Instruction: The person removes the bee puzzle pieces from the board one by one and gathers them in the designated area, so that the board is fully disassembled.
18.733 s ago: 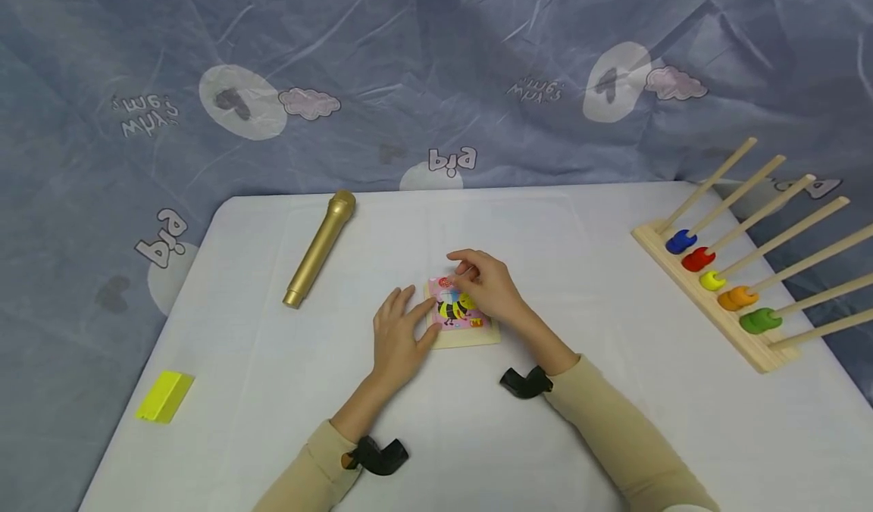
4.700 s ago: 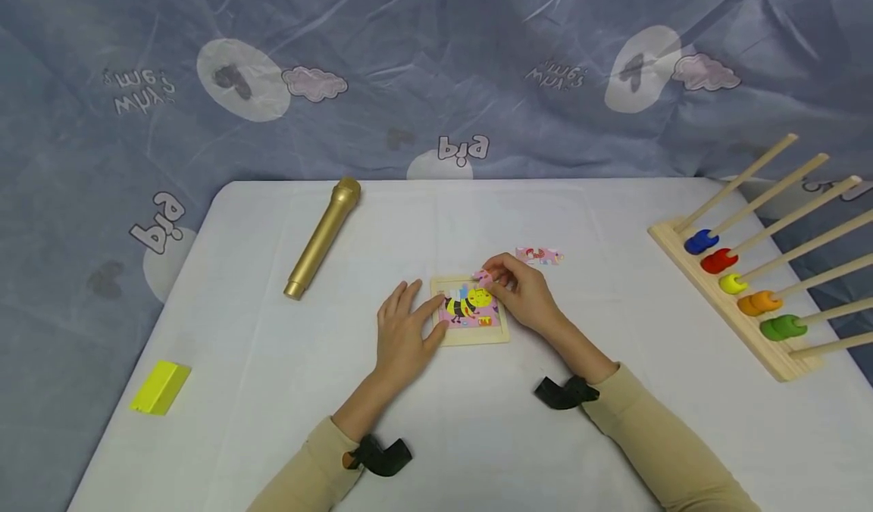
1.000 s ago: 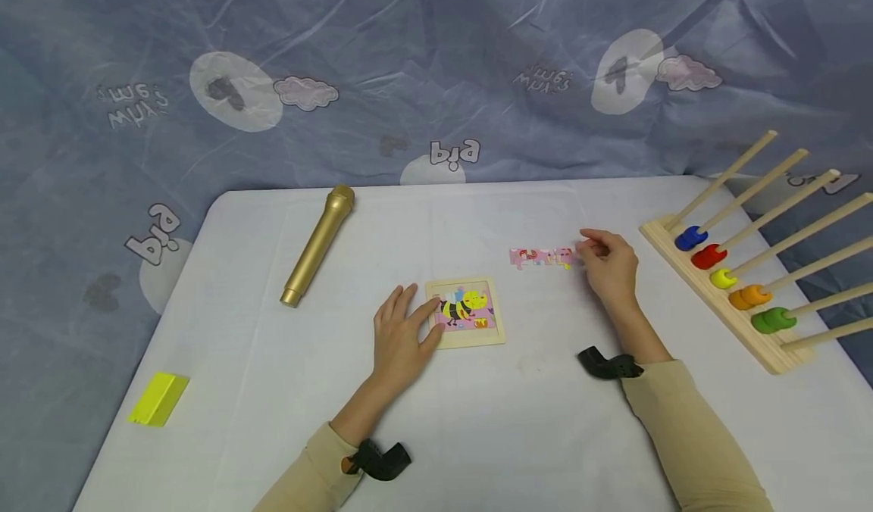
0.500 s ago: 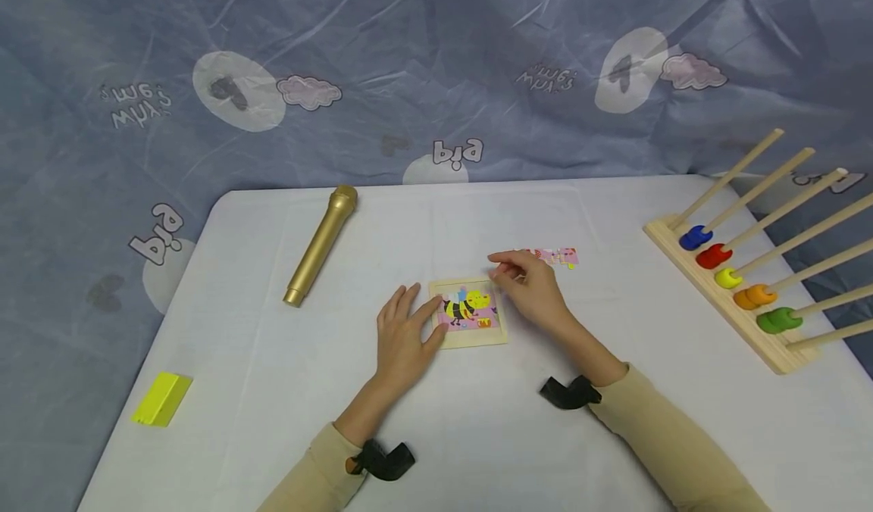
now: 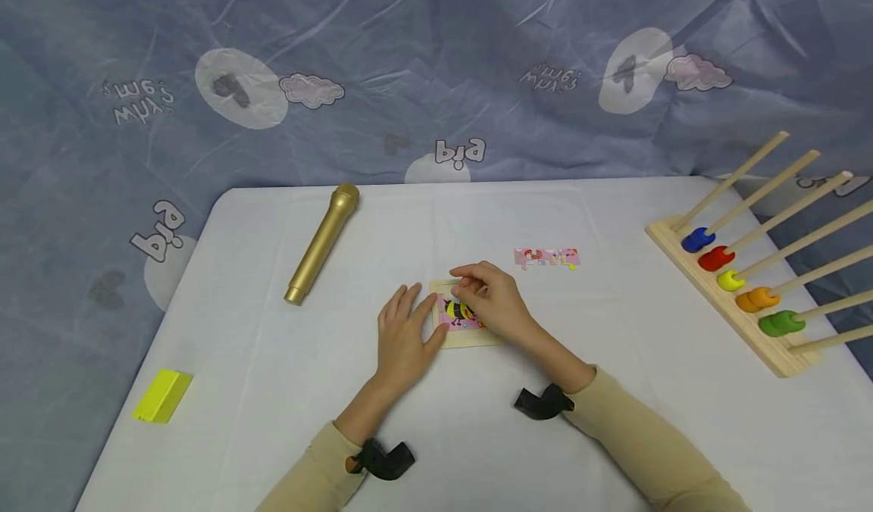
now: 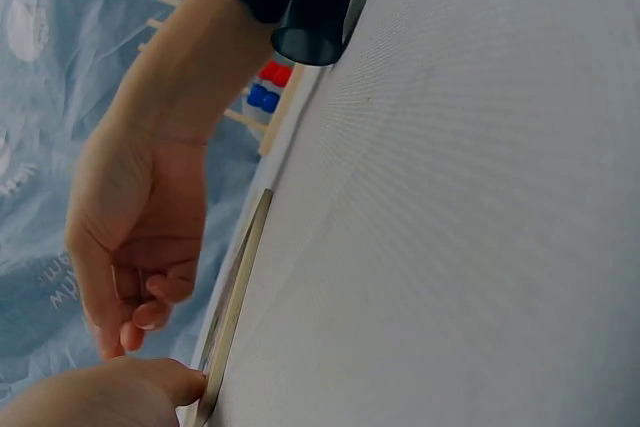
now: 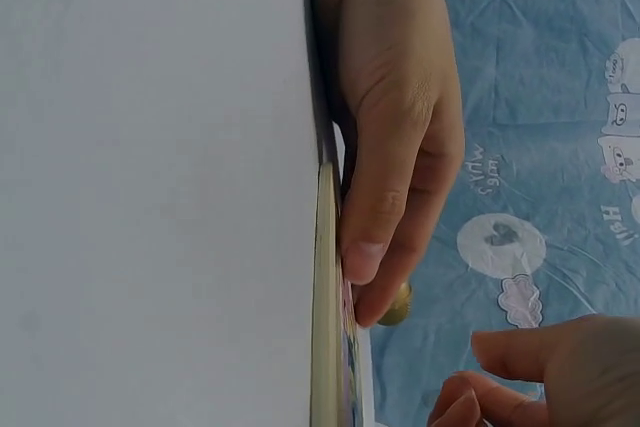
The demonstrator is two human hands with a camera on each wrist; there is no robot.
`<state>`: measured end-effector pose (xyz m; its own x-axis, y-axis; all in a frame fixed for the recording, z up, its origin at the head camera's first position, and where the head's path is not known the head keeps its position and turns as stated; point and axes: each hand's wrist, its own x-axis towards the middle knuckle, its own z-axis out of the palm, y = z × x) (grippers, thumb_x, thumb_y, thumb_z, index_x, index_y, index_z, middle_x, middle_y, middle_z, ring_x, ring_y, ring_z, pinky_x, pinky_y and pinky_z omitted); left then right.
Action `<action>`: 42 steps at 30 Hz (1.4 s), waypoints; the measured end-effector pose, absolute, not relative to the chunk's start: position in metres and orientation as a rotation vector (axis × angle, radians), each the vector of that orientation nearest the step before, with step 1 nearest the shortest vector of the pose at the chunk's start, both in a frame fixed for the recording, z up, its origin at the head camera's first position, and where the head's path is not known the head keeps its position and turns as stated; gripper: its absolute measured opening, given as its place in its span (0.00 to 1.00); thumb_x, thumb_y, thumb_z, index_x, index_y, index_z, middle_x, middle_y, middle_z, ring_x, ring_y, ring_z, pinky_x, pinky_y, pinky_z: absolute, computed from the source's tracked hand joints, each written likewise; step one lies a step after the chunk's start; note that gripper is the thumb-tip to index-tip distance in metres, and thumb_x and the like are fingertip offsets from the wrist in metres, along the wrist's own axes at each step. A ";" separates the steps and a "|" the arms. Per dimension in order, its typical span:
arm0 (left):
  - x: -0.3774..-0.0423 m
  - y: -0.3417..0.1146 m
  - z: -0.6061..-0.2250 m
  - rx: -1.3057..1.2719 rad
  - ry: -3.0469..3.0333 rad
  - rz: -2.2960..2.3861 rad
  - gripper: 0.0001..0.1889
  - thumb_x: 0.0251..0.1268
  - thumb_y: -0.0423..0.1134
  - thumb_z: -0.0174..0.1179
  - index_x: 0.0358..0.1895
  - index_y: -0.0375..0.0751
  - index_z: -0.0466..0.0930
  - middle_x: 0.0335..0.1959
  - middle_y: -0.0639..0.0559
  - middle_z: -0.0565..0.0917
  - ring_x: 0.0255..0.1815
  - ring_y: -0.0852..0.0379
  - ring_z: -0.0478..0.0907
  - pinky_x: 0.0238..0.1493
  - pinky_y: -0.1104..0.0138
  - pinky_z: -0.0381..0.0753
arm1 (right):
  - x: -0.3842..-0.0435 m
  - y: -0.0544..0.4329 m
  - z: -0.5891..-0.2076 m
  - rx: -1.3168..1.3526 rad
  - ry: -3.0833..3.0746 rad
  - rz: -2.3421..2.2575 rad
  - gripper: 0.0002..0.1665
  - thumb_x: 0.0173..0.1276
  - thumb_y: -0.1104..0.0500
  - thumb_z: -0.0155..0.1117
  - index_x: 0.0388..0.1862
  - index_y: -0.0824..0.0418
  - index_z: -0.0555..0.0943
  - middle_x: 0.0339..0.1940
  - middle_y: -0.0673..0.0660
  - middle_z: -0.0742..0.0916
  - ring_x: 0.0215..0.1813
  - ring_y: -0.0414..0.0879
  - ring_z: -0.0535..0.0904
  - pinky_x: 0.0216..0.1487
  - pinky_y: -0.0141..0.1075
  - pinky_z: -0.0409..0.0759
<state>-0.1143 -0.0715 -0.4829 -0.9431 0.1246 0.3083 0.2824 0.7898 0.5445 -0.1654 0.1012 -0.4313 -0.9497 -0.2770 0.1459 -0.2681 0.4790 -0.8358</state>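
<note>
A square bee puzzle in a pale wooden frame (image 5: 469, 341) lies flat on the table. My left hand (image 5: 402, 341) rests at its left side, index fingertip and thumb extended onto the frame's edge. My right hand (image 5: 496, 300) is over the upper part of the puzzle, covering much of the bee picture (image 5: 455, 313). In the left wrist view, the right hand (image 6: 150, 217) hovers above the frame with fingers loosely bent and nothing visible between them. Past the frame's upper right corner, several pink puzzle pieces (image 5: 546, 257) lie in a row.
A gold toy microphone (image 5: 322, 245) lies at the back left. Near the left edge is a yellow block (image 5: 163, 396). At the right stands a wooden peg rack (image 5: 723, 300) with coloured beads, its long pegs slanting up to the right. Behind the table hangs a blue-grey patterned cloth (image 5: 409, 65).
My right hand has moved left from the loose pieces to above the puzzle. The row has grown since several seconds ago, and the puzzle's top row was taken out. The left hand stays put.
</note>
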 end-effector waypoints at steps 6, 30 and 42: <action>-0.114 -0.072 -0.483 -0.320 -2.735 -0.887 0.26 0.60 0.46 0.65 0.61 0.41 0.78 0.68 0.39 0.71 0.73 0.40 0.59 0.70 0.45 0.56 | -0.165 0.099 -0.440 -0.514 2.714 -1.487 0.15 0.64 0.64 0.68 0.49 0.66 0.84 0.32 0.55 0.82 0.34 0.43 0.77 0.34 0.28 0.74; -0.114 -0.072 -0.483 -0.325 -2.736 -0.874 0.26 0.60 0.46 0.64 0.61 0.39 0.78 0.68 0.38 0.71 0.73 0.38 0.60 0.70 0.44 0.57 | -0.170 0.098 -0.454 -0.616 2.801 -1.290 0.14 0.57 0.66 0.73 0.43 0.67 0.85 0.29 0.54 0.81 0.30 0.40 0.74 0.32 0.28 0.72; -0.115 -0.069 -0.482 -0.284 -2.739 -0.839 0.25 0.62 0.47 0.63 0.61 0.41 0.78 0.68 0.40 0.72 0.73 0.40 0.61 0.69 0.46 0.58 | -0.170 0.097 -0.454 -0.651 2.860 -1.154 0.09 0.58 0.65 0.71 0.39 0.64 0.85 0.28 0.53 0.79 0.29 0.40 0.72 0.33 0.31 0.70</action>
<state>-0.1149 -0.0690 -0.4821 -0.9465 0.1086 0.3038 0.2602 0.8139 0.5196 -0.1699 0.0970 -0.4536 -0.9147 -0.3708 0.1608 -0.3786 0.6467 -0.6621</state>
